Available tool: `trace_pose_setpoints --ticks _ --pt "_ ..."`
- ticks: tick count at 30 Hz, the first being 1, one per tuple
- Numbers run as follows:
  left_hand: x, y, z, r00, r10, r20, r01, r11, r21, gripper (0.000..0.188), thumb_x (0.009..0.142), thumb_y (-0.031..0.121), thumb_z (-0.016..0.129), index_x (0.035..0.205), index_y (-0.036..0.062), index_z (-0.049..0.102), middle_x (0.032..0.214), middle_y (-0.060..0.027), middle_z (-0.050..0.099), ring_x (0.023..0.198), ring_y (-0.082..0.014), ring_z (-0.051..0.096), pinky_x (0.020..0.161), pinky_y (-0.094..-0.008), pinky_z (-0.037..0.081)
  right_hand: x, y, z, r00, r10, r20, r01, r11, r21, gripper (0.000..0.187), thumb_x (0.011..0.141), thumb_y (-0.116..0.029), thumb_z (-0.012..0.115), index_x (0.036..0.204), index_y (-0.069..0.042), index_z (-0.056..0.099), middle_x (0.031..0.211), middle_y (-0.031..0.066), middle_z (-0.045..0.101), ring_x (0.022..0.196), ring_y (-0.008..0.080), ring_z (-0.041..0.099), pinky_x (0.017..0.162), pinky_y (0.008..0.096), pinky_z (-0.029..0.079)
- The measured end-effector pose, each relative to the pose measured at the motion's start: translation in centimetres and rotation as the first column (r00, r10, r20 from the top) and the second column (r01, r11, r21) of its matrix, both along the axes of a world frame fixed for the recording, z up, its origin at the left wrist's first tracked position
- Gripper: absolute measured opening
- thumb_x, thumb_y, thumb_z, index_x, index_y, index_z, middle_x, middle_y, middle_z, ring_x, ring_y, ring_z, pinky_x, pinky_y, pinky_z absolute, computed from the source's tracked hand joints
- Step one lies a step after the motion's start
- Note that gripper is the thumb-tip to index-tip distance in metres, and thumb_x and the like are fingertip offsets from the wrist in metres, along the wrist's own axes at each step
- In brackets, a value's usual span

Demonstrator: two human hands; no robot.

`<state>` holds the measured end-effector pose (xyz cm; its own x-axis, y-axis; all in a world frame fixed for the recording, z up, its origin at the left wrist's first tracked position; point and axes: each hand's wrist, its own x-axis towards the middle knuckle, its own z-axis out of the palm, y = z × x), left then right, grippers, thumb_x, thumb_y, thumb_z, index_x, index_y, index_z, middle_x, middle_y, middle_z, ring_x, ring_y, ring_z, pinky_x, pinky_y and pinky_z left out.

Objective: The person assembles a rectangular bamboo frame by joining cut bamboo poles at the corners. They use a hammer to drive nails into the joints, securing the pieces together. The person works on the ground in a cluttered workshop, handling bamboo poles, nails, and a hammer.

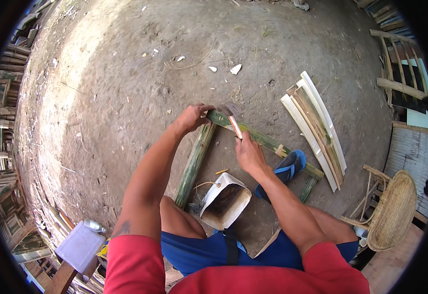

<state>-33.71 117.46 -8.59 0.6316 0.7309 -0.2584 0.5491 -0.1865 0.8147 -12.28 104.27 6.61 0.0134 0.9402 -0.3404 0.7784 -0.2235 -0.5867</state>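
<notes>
Right hand [250,154]: fingers closed round hammer [234,125], head by bamboo strip's [269,143] far-left end. Strip ahead of person, long axis far-left to near-right. Left hand [192,118] nearer that end, fingers bent there; grip cannot be told.

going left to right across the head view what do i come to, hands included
Pale plastic box → left hand → hammer head → right hand → pile of long strips → oval woven piece.
</notes>
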Motion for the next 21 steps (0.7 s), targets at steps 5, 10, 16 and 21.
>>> trace_pose_setpoints --ticks 5,10,16,21 --pt "0.0 0.3 -0.1 1.0 -0.024 -0.003 0.024 1.0 0.019 0.057 0.081 0.009 0.081 0.135 0.0089 0.064 0.123 -0.0155 0.068 0.104 -0.0344 0.071 0.091 -0.0437 0.057 0.9 -0.7 0.5 0.967 0.013 -0.254 0.091 0.914 0.395 0.024 0.105 -0.019 0.052 0.116 0.001 0.044 0.082 0.033 0.065 0.079 0.0571 0.063 0.068 0.0629 0.048" --pt "-0.2 0.0 -0.2 1.0 -0.028 -0.003 0.028 1.0 0.014 0.056 0.082 0.008 0.08 0.135 0.0074 0.062 0.126 -0.0162 0.067 0.105 -0.0339 0.072 0.091 -0.0418 0.057 0.6 -0.7 -0.6 0.997 0.003 0.083 0.004 0.997 -0.083 0.021 0.107 -0.017 0.049 0.119 0.0 0.045 0.074 0.0222 0.06 0.063 0.0441 0.062 0.061 0.0494 0.051" --pt "-0.3 -0.2 -0.5 0.999 0.014 -0.031 -0.015 1.0 -0.027 0.057 0.084 0.014 0.082 0.137 0.0073 0.061 0.128 -0.0169 0.067 0.113 -0.0342 0.071 0.093 -0.0428 0.057 1.0 -1.4 -3.0 0.985 -0.061 -0.163 0.122 0.91 0.397 0.026 0.106 -0.022 0.052 0.117 0.001 0.044 0.085 0.035 0.065 0.084 0.0571 0.063 0.069 0.0629 0.048" --pt "-0.2 -0.1 -0.8 0.998 0.013 -0.058 -0.01 0.999 0.045 0.058 0.081 0.014 0.083 0.134 0.0052 0.063 0.125 -0.0176 0.071 0.111 -0.0327 0.073 0.091 -0.042 0.057 1.1 -1.3 -4.2 0.989 -0.105 -0.107 0.12 0.981 0.15 0.026 0.105 -0.02 0.054 0.118 0.001 0.042 0.085 0.0337 0.064 0.083 0.0571 0.063 0.069 0.0622 0.05"
